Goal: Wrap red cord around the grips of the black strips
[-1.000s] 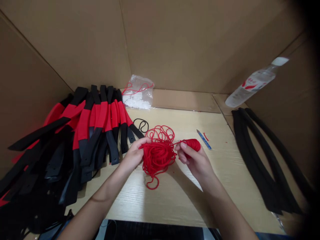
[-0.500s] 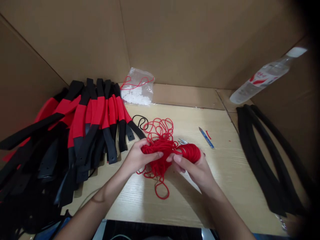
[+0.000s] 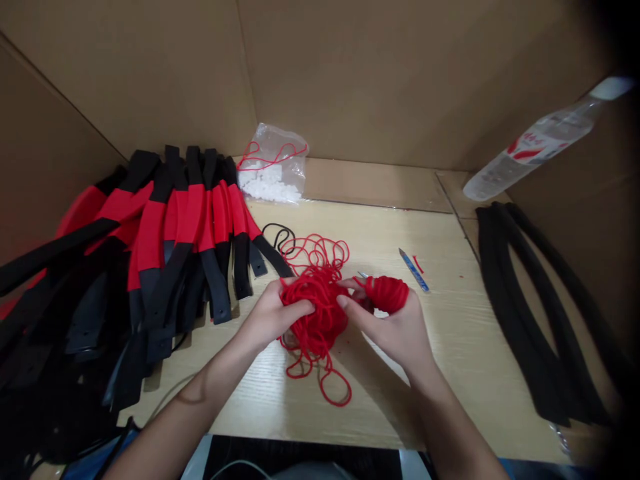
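A tangled bundle of red cord [image 3: 320, 313] is held up over the middle of the table, with loose loops trailing above and below it. My left hand [image 3: 280, 310] grips the bundle from the left, its thumb lying across the strands. From the right, my right hand [image 3: 387, 323] has its thumb and fingertips at the bundle's edge, pinching cord. More red cord [image 3: 387, 293] is wound in a thick coil around the right hand's fingers. Behind the hands, a small metal tip shows, mostly hidden.
Red-and-black curved strips [image 3: 193, 220] are piled at the left. A clear bag of white pieces [image 3: 270, 180] stands behind, near a black cord [image 3: 280, 237]. At the right are a blue-handled blade [image 3: 414, 270], a water bottle [image 3: 530, 147] and black strips [image 3: 520, 320]. Cardboard walls [image 3: 350, 80] surround the table.
The red bundle has turned and bunched between my hands, and its lower loop has swung to the right. My right hand with its coil has shifted slightly right; the view has tilted slightly.
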`<state>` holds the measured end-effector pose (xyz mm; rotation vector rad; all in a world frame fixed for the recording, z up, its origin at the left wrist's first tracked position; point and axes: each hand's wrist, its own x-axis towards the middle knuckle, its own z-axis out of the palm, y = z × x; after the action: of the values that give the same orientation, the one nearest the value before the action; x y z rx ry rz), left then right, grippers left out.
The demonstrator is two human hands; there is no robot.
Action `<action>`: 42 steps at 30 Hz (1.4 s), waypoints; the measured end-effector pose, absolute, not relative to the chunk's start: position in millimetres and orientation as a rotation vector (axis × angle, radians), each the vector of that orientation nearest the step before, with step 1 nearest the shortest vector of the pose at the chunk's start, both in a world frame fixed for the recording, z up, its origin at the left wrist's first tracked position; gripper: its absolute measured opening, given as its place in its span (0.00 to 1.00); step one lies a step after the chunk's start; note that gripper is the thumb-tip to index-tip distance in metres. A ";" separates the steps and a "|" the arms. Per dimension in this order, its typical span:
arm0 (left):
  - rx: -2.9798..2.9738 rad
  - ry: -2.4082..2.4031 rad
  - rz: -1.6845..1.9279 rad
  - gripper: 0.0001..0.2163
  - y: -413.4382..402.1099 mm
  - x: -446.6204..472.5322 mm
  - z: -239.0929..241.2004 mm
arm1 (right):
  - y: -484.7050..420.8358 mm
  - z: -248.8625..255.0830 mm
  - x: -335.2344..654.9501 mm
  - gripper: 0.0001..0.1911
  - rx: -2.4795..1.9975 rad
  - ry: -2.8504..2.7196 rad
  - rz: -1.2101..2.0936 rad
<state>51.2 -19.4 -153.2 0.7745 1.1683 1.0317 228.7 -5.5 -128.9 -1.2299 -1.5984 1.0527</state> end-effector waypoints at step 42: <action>1.014 1.247 0.999 0.06 -18.5 37.4 -147.4 | 3.0 -127.9 233.5 0.14 -1.187 -1.390 1.591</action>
<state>37.4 -18.5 -147.4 1.0145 1.2472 0.9993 233.5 3.0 -127.9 -1.1868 -1.3898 1.5906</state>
